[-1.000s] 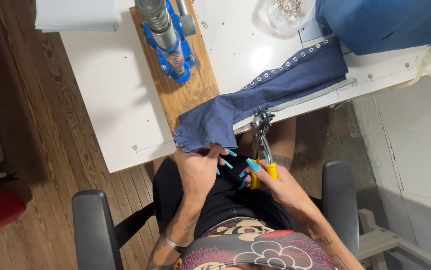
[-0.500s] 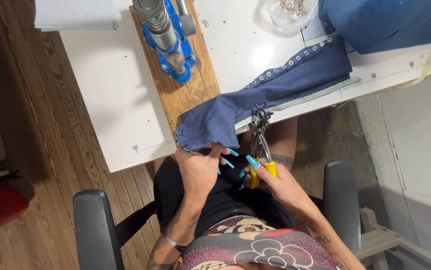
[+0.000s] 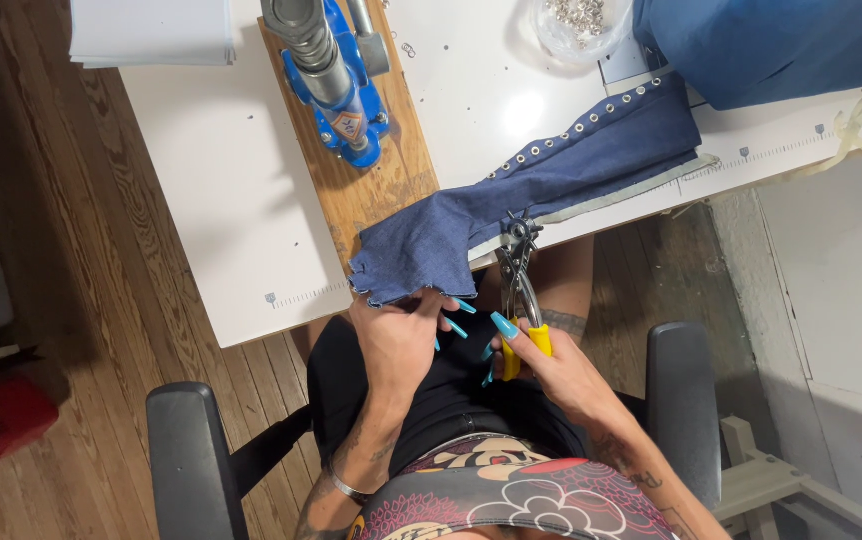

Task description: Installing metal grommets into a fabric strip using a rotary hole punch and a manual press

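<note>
A white work table (image 3: 241,200) fills the upper half of the frame above a dark wooden plank floor (image 3: 61,320), and the person sits at it in a black armchair (image 3: 186,460) whose arms frame the lower part of the view. A strip of blue denim (image 3: 551,190) lies diagonally across the table from the upper right toward the centre, a row of metal eyelets along its upper edge, and its frayed lower end hangs over the table's front edge. The left hand (image 3: 396,340), just below centre, pinches that hanging end, fingers closed on the cloth and long turquoise nails pointing right. The right hand (image 3: 556,370), just beside it to the right, is wrapped around the yellow handles of a pair of punch pliers (image 3: 519,290); the metal head of the tool points up and sits at the denim's lower edge, though whether it bites the cloth cannot be told. At the top centre a blue hand press (image 3: 336,85) stands on a wooden board (image 3: 381,185). A clear bowl of small metal parts (image 3: 581,20) sits at the top, right of the press, and more blue fabric (image 3: 781,45) is heaped in the upper right corner. Folded white material (image 3: 151,30) lies at the upper left.
</note>
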